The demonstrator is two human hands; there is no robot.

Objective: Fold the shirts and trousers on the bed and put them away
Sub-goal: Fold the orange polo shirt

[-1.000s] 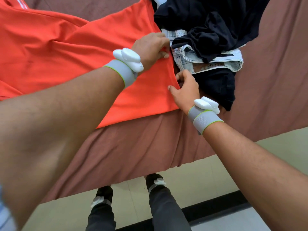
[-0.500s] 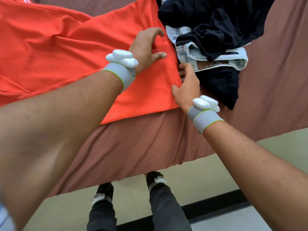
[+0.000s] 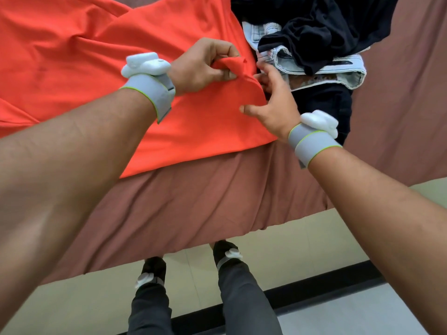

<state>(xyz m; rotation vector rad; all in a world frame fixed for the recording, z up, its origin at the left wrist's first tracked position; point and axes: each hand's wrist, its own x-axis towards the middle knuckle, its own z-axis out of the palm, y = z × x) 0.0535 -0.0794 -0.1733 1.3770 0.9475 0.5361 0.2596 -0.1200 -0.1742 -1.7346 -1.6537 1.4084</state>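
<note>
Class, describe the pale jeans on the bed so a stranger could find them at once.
Start at the brown bed, then go to the clothes heap right of the orange shirt. The jeans lie there, partly buried under black clothes. Their pale denim with dark stitching is the only light fabric.

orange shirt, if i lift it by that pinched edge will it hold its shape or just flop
Probably flop. The orange shirt already bunches into a soft fold where the left hand pinches it, and it creases across the bed. It looks thin, so likely light for its spread. The right hand at its edge suggests two grips will keep it flatter.
</note>
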